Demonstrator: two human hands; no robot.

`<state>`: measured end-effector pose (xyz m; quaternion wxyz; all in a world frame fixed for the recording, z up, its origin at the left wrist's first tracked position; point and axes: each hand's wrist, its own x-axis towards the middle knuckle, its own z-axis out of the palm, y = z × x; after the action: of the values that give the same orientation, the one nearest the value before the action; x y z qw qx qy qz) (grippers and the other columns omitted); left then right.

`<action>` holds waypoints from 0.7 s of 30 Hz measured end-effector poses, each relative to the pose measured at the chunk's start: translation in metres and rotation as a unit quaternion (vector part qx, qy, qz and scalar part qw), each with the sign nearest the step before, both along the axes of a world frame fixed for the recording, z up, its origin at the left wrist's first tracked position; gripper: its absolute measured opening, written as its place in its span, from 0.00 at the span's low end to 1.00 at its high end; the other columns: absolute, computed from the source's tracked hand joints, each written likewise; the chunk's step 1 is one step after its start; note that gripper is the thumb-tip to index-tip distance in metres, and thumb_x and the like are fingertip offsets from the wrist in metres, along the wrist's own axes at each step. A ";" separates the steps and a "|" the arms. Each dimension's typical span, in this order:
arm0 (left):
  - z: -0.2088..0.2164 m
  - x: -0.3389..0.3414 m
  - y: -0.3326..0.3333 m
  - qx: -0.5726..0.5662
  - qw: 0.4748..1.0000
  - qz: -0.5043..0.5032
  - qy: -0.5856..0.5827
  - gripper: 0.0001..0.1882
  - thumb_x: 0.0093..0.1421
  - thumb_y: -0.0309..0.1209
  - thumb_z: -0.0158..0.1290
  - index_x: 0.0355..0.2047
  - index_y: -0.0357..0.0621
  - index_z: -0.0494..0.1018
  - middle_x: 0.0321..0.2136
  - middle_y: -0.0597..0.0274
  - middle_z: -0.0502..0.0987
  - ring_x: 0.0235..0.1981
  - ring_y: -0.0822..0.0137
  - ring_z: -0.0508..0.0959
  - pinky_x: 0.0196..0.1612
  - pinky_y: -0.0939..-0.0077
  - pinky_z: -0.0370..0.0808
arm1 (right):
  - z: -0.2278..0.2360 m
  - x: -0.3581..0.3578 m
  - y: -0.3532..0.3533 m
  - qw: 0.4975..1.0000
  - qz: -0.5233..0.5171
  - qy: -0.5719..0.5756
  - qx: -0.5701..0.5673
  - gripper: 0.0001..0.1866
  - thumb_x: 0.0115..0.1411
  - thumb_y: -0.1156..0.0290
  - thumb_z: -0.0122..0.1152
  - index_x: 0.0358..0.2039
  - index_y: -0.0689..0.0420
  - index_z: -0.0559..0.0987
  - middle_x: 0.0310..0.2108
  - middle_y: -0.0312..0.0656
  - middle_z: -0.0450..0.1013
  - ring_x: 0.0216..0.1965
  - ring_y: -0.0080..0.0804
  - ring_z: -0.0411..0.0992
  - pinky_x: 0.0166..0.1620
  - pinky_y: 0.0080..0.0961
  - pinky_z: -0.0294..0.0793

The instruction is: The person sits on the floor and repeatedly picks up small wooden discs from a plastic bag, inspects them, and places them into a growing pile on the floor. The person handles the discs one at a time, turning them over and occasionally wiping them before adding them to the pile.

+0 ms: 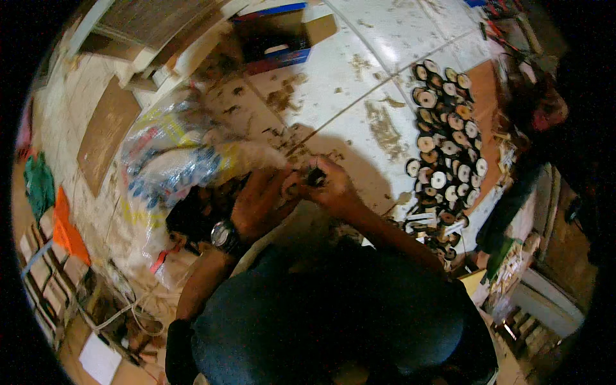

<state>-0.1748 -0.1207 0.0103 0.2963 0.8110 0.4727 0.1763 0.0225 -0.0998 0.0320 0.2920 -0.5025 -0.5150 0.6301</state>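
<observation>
Over the tiled floor (327,77), close to a corner where tile edges meet, the right hand (330,186) pinches a small dark piece (315,177) between thumb and fingers, its details lost to blur. Just beside it, the left hand (262,199) has its fingertips near that piece; whether they grip anything I cannot tell. A wristwatch (224,235) circles the left wrist. Left of the hands, a crumpled clear plastic bag (170,173) with coloured printing spreads on the floor, dark contents (192,218) showing at its opening on the side nearer the left forearm. To the right, well apart from the hands, many round pieces (439,179) with dark rims and pale faces stand packed in rows on the floor, along the left edge of a reddish-brown board (486,122). Brown dust (385,131) lies in patches across the tiles between. Farther out, beyond the bag, a blue-edged cardboard box (279,61) sits open, and a flat brown panel (109,138) rests toward the left. Near the far left, an orange cloth (68,224) hangs beside a green cloth (39,185).
</observation>
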 end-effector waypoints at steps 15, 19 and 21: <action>-0.016 -0.062 -0.030 0.040 0.980 0.061 0.186 0.25 0.53 0.31 0.58 0.51 0.43 0.69 0.40 0.49 0.75 0.33 0.51 0.77 0.33 0.62 0.77 | -0.078 0.326 0.181 0.811 -0.134 -0.540 0.183 0.21 0.55 0.65 0.61 0.48 0.60 0.75 0.31 0.47 0.78 0.29 0.39 0.76 0.33 0.35 0.73; -0.043 -0.062 -0.021 0.013 0.966 0.074 0.246 0.24 0.53 0.32 0.58 0.51 0.43 0.69 0.40 0.50 0.75 0.32 0.52 0.78 0.33 0.63 0.77 | -0.071 0.307 0.178 0.640 -0.126 -0.718 0.244 0.18 0.54 0.65 0.59 0.45 0.57 0.75 0.33 0.49 0.76 0.32 0.47 0.74 0.35 0.40 0.73; -0.050 -0.059 -0.018 0.002 0.966 0.076 0.248 0.24 0.53 0.32 0.58 0.50 0.42 0.69 0.40 0.50 0.75 0.32 0.53 0.78 0.33 0.63 0.77 | -0.065 0.259 0.180 0.650 -0.085 -0.663 0.362 0.22 0.53 0.67 0.60 0.49 0.55 0.73 0.37 0.50 0.74 0.35 0.48 0.74 0.36 0.42 0.73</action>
<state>-0.2341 -0.1386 -0.0401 0.1537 0.7918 0.5911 -0.0077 0.2812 0.0805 -0.0334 0.0839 -0.6824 -0.7134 -0.1353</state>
